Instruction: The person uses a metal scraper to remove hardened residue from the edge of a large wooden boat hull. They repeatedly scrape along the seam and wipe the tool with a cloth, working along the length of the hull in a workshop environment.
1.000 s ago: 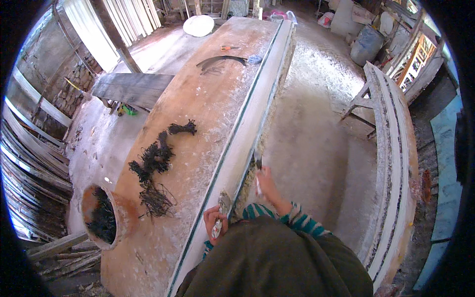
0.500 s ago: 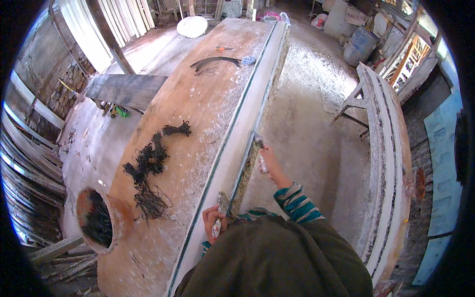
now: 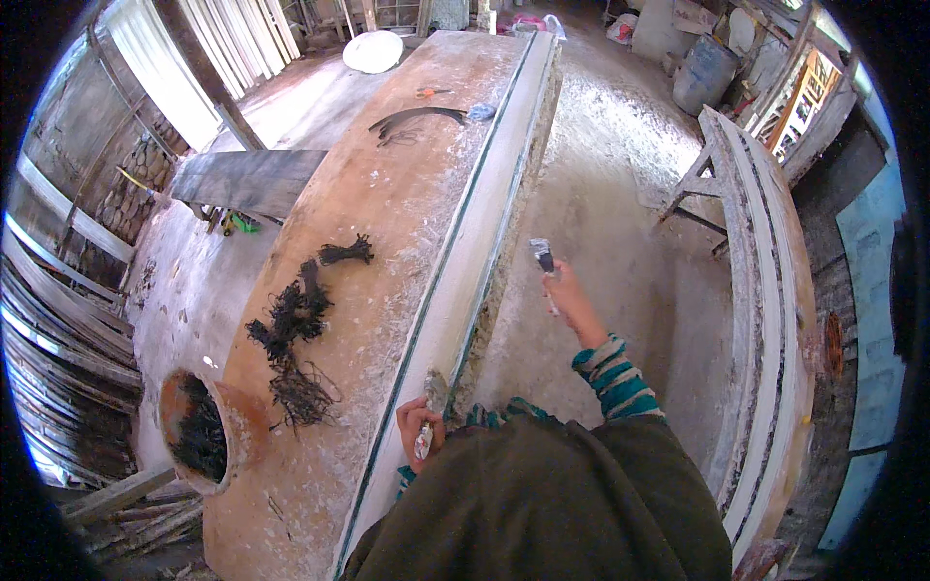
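Observation:
A long white plaster strip (image 3: 467,261) runs along the right edge of the wooden table (image 3: 373,203), with thin dark lines down its sides. My right hand (image 3: 572,295) is closed round the handle of a putty knife (image 3: 543,256), raised over the floor to the right of the strip, its whitish blade pointing up and touching nothing. Low on the strip, my left hand (image 3: 417,423) grips the pale handle of a plaster-caked trowel (image 3: 436,387); the blade points away from me.
Black cord bundles (image 3: 295,315) lie on the table beside a tipped clay pot (image 3: 232,436) holding dark material. Farther off are a curved black strip (image 3: 417,113) and an orange-handled tool (image 3: 431,93). A plaster-marked bench (image 3: 760,290) stands at right, a blue barrel (image 3: 704,76) behind.
My right hand has moved right, lifting the putty knife off the strip's right edge and out over the floor. My left hand stays nearly where it was with the trowel.

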The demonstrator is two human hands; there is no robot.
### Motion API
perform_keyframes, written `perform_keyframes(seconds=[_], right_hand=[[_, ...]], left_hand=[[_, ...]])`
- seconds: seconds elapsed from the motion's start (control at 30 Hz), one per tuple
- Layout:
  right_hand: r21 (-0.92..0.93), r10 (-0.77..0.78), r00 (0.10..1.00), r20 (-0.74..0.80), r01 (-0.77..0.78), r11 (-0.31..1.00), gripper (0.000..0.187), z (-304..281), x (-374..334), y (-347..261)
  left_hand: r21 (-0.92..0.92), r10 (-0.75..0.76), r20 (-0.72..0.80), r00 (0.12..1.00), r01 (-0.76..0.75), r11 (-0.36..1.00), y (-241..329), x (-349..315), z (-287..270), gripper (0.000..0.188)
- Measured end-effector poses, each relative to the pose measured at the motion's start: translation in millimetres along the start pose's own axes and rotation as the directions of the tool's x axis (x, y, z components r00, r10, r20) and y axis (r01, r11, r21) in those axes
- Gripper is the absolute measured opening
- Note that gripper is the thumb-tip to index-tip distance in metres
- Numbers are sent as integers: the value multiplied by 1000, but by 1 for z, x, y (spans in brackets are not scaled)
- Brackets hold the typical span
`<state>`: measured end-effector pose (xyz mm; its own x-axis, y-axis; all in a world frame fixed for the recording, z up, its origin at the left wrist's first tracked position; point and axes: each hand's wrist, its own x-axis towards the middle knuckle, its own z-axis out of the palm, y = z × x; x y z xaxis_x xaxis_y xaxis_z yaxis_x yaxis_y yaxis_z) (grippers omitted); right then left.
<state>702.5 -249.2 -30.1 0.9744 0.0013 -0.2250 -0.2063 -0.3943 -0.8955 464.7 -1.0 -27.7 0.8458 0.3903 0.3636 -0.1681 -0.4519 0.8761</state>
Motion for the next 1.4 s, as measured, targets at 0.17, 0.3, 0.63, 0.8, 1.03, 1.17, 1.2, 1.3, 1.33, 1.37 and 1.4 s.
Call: perform_keyframes(seconds=[0.17,0.3,0.63,0.8,1.03,1.17,1.2,1.3,1.33,1.37,1.4], right_hand=[[-41,184,909,373,-182,982,44,17,-22,-10],[131,128,971,203,-157,979,44,7,-8,3],[47,217,916,337,-247,968,36,-20,-35,-8],[146,157,892,424,-238,960,43,-16,-32,-18],[266,180,930,320,-271,925,46,-62,13,9],[270,209,923,324,-302,914,45,-107,43,33],[256,227,922,314,-312,915,45,-116,50,35],[217,242,904,352,-330,919,45,-137,64,31],[209,239,898,370,-331,920,45,-142,69,31],[226,223,898,380,-324,919,45,-144,75,32],[243,210,898,386,-319,916,45,-145,80,34]], left_hand=[[-96,-167,20,986,168,981,-3,-7,-2,13],[19,15,23,1000,-15,1000,-1,-2,-2,14],[33,32,-1,999,-32,999,24,20,5,15],[-17,-10,-11,1000,10,1000,35,50,46,14],[47,94,-135,986,-88,995,25,103,154,12],[54,65,-186,980,-56,997,22,125,203,11],[62,78,-196,978,-67,996,20,135,215,11],[127,198,-162,967,-178,976,7,167,255,10],[152,253,-134,958,-233,961,9,179,269,9],[-108,61,-129,990,-75,991,12,187,283,9],[-361,-125,-69,990,93,928,22,196,296,10]])
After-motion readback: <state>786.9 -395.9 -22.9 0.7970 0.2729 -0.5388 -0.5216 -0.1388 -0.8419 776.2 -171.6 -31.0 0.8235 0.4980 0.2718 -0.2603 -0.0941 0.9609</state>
